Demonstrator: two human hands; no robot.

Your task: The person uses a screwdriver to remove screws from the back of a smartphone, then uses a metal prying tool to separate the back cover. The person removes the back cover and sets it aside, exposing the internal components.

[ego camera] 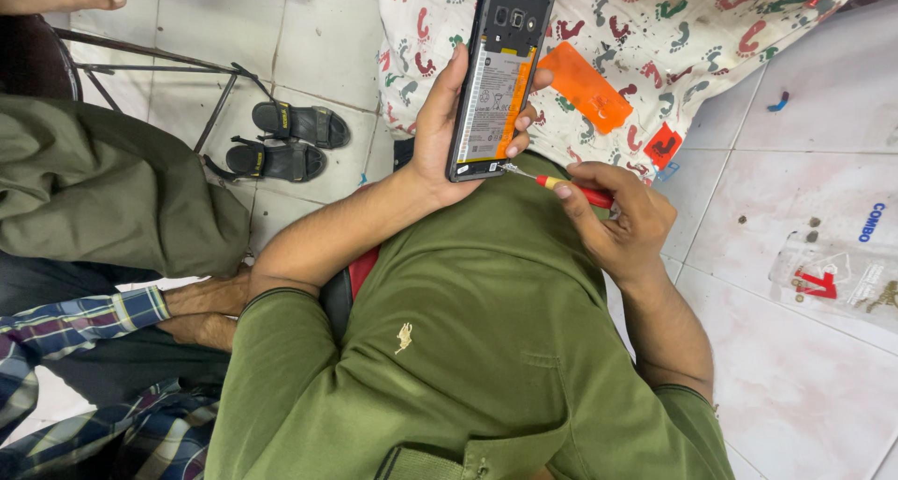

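The opened phone (500, 73), its back cover off so that the battery and camera parts show, is held upright in the left hand (444, 124). The fingers (524, 120) of this hand wrap closely around both long edges of the phone, thumb on one side and the others on the far side. Just below these fingers, the metal tip of a small screwdriver (561, 185) with a red and yellow handle touches the lower corner of the phone. The right hand (622, 223) holds this screwdriver, with the fingers pinched narrowly on the handle.

Beyond the phone, further from the fingers, an orange flat piece (585, 85) lies on a white cloth (655, 31) printed with coloured footprints. To the right of the right hand, a clear plastic bag (832, 274) and some small dark bits, maybe screws, lie on the tiled floor (795, 162).

I judge that the tip can slip from the screw head if it is pressed at an angle, and then scratch the board or hit the battery. A loose screw can also fall into the green shirt (468, 349) and get lost.

The screw itself is too small to see. The bottom edge of the phone is partly hidden by the left palm. Another person's hands (201, 312) rest at the left; their body is cut off. A pair of black sandals (285, 138) stands on the floor, well apart.
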